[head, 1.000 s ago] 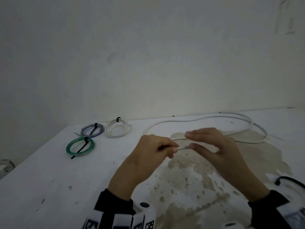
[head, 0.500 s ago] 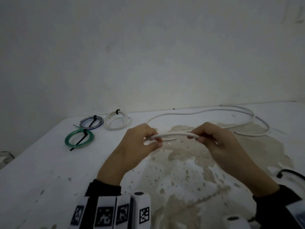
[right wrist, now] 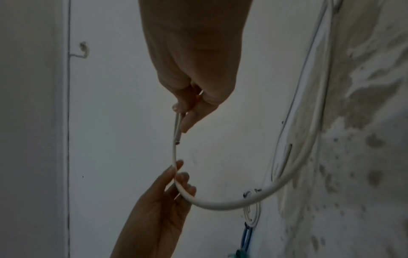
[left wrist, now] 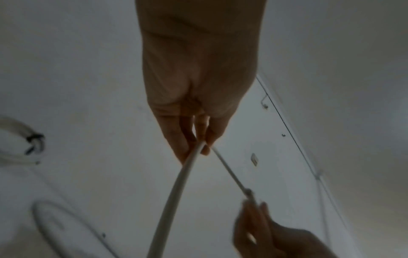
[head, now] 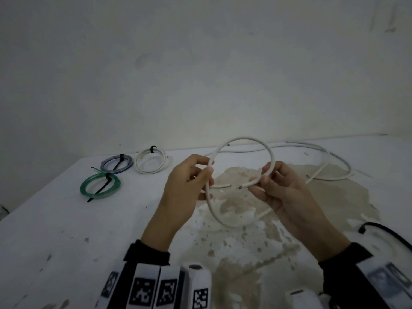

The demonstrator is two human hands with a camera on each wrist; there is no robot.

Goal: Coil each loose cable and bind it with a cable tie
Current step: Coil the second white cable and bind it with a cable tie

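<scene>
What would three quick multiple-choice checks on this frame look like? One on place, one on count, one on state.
1. Where do the tied coils lie?
A. far left of the table
B. under the right hand
C. on the floor

2. How many coils are already bound with a tie?
A. one
B. three
C. five

3. What state is the white cable in hand in?
A. lying flat, untouched
B. bent into a loop, untied
C. coiled and tied

Key: 1 A, the green coil, blue coil and white coil sit left of the left hand. 2 B, each carries a black tie. 3 B, both the left and right hand pinch the white cable, no tie on it.
</scene>
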